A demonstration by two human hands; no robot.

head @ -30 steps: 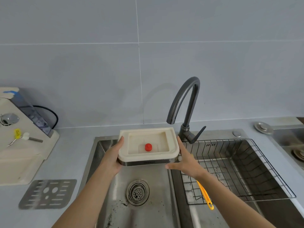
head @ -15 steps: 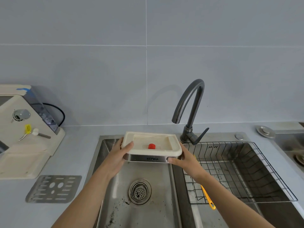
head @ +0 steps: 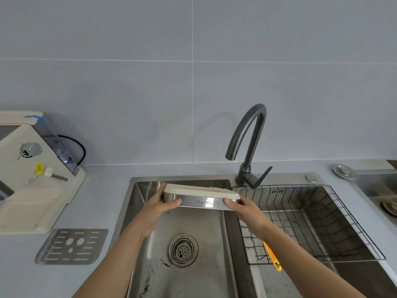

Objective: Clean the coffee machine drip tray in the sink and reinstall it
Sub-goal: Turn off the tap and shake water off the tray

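I hold the cream drip tray [head: 200, 191] with its steel front band over the left sink basin [head: 193, 229]. My left hand [head: 160, 206] grips its left end and my right hand [head: 243, 208] grips its right end. The tray is nearly level with its far edge tipped down, so I see its front band and only a sliver of the inside. The red float is hidden. The cream coffee machine [head: 32, 175] stands on the counter at the left, its tray bay empty. The steel tray grate [head: 72, 246] lies on the counter in front of it.
A dark curved faucet [head: 249, 143] stands behind the sink with its spout to the right of the tray. A black wire rack [head: 311, 222] fills the right basin, with a yellow tool [head: 271, 255] at its front. The drain strainer [head: 183, 249] sits below the tray, with dark specks around it.
Both hands have tilted the tray's far edge downward, so its inside and red float went out of sight. The tray has sunk slightly toward the basin.
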